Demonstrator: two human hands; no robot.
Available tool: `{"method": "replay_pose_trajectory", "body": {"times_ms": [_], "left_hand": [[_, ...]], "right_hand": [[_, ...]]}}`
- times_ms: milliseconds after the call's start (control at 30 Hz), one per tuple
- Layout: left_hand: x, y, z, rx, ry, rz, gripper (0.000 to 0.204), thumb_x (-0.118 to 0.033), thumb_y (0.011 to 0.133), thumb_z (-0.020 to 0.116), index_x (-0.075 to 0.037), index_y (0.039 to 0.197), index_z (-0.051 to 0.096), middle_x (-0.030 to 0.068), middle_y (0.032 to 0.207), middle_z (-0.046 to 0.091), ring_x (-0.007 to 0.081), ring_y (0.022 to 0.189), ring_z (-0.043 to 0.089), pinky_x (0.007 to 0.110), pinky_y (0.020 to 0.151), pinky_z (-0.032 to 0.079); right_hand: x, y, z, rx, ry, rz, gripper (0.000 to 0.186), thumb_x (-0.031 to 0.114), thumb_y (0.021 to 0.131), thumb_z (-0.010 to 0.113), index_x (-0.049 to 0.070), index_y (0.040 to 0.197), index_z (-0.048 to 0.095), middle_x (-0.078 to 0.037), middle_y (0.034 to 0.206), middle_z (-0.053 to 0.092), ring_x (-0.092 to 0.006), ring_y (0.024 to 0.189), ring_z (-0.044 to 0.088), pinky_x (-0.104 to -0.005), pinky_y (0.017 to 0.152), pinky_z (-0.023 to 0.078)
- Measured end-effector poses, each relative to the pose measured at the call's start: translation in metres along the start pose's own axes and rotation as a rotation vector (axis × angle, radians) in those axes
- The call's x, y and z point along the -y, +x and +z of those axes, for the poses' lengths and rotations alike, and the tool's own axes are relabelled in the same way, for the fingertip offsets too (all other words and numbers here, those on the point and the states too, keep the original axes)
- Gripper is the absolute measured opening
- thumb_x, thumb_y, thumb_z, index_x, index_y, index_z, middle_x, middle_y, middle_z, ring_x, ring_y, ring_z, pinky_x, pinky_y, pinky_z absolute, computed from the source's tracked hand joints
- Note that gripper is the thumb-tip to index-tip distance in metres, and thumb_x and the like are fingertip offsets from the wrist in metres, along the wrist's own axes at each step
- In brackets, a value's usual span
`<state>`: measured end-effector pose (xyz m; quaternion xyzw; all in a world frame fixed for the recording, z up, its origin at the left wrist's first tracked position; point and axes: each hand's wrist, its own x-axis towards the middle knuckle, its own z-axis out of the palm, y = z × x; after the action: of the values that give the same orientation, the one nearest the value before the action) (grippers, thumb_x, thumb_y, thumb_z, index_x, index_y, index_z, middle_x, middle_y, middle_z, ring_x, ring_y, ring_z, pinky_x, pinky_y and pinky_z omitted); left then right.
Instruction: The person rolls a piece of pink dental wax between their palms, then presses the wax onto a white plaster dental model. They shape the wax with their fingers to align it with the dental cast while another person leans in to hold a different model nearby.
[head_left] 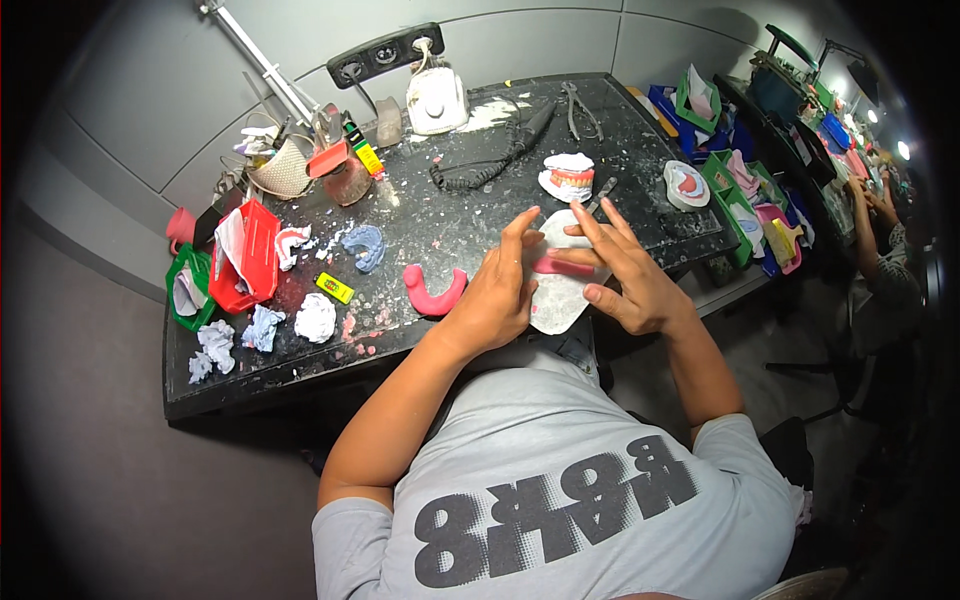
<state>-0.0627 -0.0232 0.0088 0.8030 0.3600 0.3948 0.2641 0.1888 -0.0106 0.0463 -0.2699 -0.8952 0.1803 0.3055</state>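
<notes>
My left hand [497,292] rests at the left side of a pale, rounded slab [556,312], its fingers stretched and slightly bent. From the other side, my right hand [638,285] reaches over the slab with fingers spread. Between them lies a pink, wax-like strip [566,267], partly covered by the right fingers; how firmly they touch it is hidden. Beside my left wrist is a pink horseshoe-shaped piece [432,295]. Just beyond the fingers stands a dental model [568,180] with teeth in pink gums. A small metal-tipped tool [603,190] lies partly behind my right fingers.
Another dental cast [687,187] sits toward the right edge. Pliers [580,112] and a coiled black cord [465,180] lie farther back. At left are a red bin [247,258], a yellow lighter [334,288] and crumpled paper [316,318]. Another person's hands [872,200] show far right.
</notes>
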Motion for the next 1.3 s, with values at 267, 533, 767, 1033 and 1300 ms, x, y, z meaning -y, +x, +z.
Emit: {"method": "replay_pose_trajectory", "body": {"times_ms": [267,533,767,1033,1300], "left_hand": [[-0.009,0.003,-0.008,0.031,0.191,0.054,0.102,0.012,0.084,0.071,-0.007,0.168,0.015,0.0270,0.146,0.053,0.0450,0.135,0.054,0.050,0.115,0.043],[-0.010,0.001,-0.008,0.069,0.198,-0.003,0.104,0.010,0.084,0.072,-0.006,0.168,0.013,0.0268,0.146,0.053,0.0458,0.135,0.054,0.051,0.115,0.042],[-0.011,0.002,-0.008,0.081,0.232,0.025,0.102,0.010,0.085,0.070,-0.004,0.168,0.012,0.0272,0.145,0.053,0.0459,0.134,0.054,0.050,0.115,0.043],[-0.008,0.001,-0.007,0.077,0.241,0.027,0.102,0.010,0.085,0.070,-0.002,0.167,0.011,0.0281,0.143,0.055,0.0454,0.134,0.055,0.050,0.114,0.043],[-0.004,0.000,-0.004,0.050,0.257,0.072,0.102,0.010,0.085,0.070,0.000,0.167,0.010,0.0296,0.142,0.055,0.0450,0.133,0.057,0.051,0.111,0.046]], "right_hand": [[-0.014,0.009,0.006,0.209,-0.074,-0.165,0.094,0.038,0.094,0.064,-0.006,0.166,0.022,-0.018,0.149,0.061,-0.0335,0.145,0.050,-0.0637,0.130,0.009],[-0.008,0.003,0.019,0.078,-0.235,-0.067,0.096,0.035,0.094,0.062,-0.016,0.162,0.017,-0.015,0.146,0.065,-0.0340,0.142,0.053,-0.0671,0.128,0.000],[-0.006,0.001,0.029,0.057,-0.140,0.083,0.094,0.030,0.095,0.060,-0.020,0.160,0.013,-0.009,0.134,0.074,-0.0343,0.142,0.052,-0.0656,0.128,-0.003],[-0.007,0.005,0.007,0.166,0.099,0.039,0.094,0.030,0.095,0.065,-0.011,0.164,0.017,-0.014,0.145,0.067,-0.0357,0.152,0.042,-0.0611,0.131,0.000],[-0.017,0.009,0.004,0.231,-0.060,-0.073,0.097,0.031,0.092,0.068,-0.011,0.164,0.018,-0.013,0.151,0.062,-0.0359,0.154,0.041,-0.0595,0.131,0.005]]}}
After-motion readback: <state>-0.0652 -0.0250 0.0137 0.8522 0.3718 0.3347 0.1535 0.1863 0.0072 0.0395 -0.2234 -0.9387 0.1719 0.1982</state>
